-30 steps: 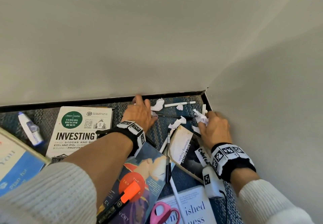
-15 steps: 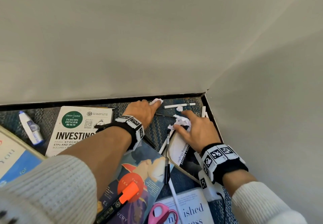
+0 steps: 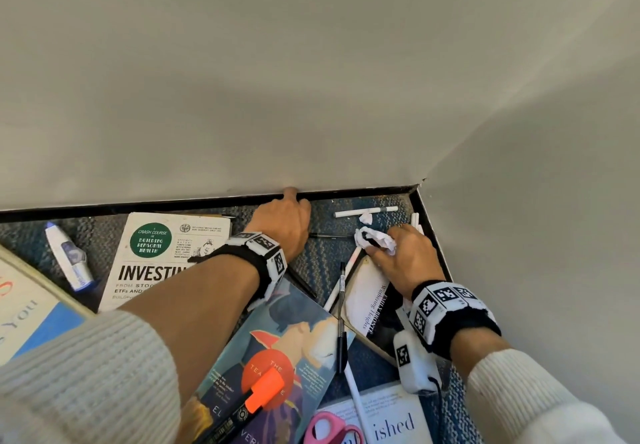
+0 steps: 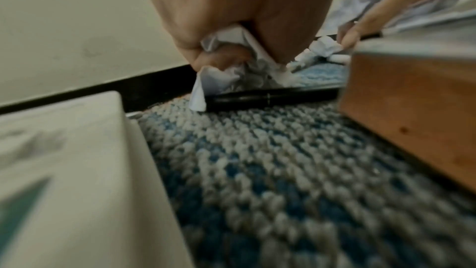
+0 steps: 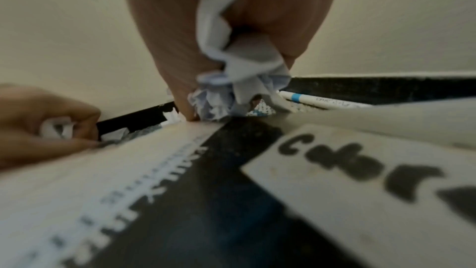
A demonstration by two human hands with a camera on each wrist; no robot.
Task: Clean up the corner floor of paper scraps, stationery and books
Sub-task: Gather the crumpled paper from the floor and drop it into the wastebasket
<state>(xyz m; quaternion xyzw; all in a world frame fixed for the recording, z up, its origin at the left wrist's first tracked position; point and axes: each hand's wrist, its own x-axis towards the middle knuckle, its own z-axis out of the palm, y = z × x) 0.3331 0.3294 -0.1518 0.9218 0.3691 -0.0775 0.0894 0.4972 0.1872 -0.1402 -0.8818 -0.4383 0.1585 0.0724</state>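
My left hand (image 3: 285,224) lies on the carpet by the black baseboard and grips crumpled paper scraps (image 4: 231,72) in its curled fingers, just above a black pen (image 4: 270,98). My right hand (image 3: 403,258) holds a wad of crumpled paper (image 3: 375,238) (image 5: 231,80) over the top corner of the black-and-white book (image 3: 370,301) (image 5: 180,191). One small scrap (image 3: 366,217) remains on the carpet beside a white pen (image 3: 365,211). The Investing book (image 3: 156,256) lies to the left, a colourful book (image 3: 284,357) under my left forearm.
Two walls meet at the corner (image 3: 420,184) close ahead. On the blue carpet lie a correction-tape dispenser (image 3: 69,256), an orange highlighter (image 3: 256,398), pink scissors (image 3: 329,429), black and white pens (image 3: 341,305), a blue book (image 3: 24,312) and another white book (image 3: 391,419).
My left hand closed round the scrap by the baseboard, which no longer shows in the head view. My right hand came left from the corner onto the book's corner, holding its paper wad.
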